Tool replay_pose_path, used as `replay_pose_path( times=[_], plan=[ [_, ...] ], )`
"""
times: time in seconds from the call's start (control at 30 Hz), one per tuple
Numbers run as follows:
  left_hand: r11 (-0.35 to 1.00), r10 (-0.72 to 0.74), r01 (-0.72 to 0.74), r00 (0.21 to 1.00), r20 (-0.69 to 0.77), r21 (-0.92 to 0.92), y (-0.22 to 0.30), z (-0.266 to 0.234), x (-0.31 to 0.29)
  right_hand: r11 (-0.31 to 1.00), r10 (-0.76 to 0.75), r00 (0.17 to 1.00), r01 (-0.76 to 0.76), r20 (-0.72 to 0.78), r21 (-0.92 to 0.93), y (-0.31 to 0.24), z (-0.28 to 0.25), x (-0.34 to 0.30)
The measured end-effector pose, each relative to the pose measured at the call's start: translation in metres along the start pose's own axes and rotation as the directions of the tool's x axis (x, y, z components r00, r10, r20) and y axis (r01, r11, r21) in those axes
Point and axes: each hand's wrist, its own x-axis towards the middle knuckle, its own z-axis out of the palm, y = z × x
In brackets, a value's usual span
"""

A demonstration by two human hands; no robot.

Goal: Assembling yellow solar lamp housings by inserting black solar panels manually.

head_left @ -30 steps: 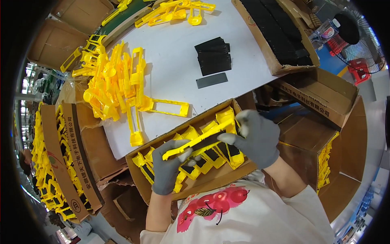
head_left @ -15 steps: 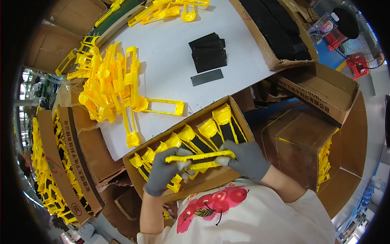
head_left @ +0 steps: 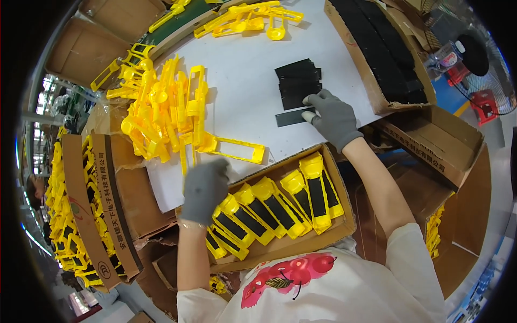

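Note:
My right hand (head_left: 331, 118), in a grey glove, reaches over the white table. Its thumb rests at the end of a flat dark strip (head_left: 291, 118), and the forefinger is apart from it, by a stack of black strips (head_left: 299, 85). My left hand (head_left: 205, 192), also gloved, is blurred over the box's left corner, beside a yellow plastic frame (head_left: 237, 149) at the pile's lower edge. Its fingers are mostly hidden. Below, a cardboard box (head_left: 346, 207) holds a row of yellow frames with black strips (head_left: 272, 207) set in them.
A heap of yellow frames (head_left: 161, 110) covers the table's left; more frames (head_left: 250, 19) lie at the far edge. An open carton of black strips (head_left: 377, 54) stands far right. Filled cartons (head_left: 89, 210) stand left, an opened carton (head_left: 431, 142) right, near a fan (head_left: 484, 86).
The yellow frame held in both hands now lies out of them, apparently in the box's row. My right hand moved up to the dark strip; my left moved up toward the yellow pile.

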Motion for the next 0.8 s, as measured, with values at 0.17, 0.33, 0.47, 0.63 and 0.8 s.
replay_pose_path(
  times=[0.17,0.33,0.47,0.63,0.8],
  plan=[
    [0.917,0.303,-0.232,0.934,-0.19,0.325,-0.063,-0.009,0.052,1.0,-0.015,0.998,0.017,0.056,-0.025,-0.005,-0.003,0.005],
    [0.917,0.334,-0.312,0.941,-0.051,0.249,-0.07,-0.009,0.065,1.0,-0.019,0.994,0.019,0.107,0.0,-0.004,-0.005,-0.002],
    [0.935,0.317,-0.348,0.904,-0.287,-0.063,-0.06,-0.009,0.052,0.955,0.026,0.99,-0.066,0.139,0.288,0.005,-0.008,-0.013],
    [0.777,0.166,-0.319,0.935,-0.312,-0.543,-0.054,-0.002,0.024,0.721,0.206,0.975,-0.212,0.087,0.659,-0.01,-0.042,-0.032],
    [0.88,0.004,-0.161,0.944,-0.331,-0.447,-0.036,0.016,-0.008,0.514,0.158,0.986,-0.123,0.047,0.849,-0.042,-0.075,-0.06]
  ],
)
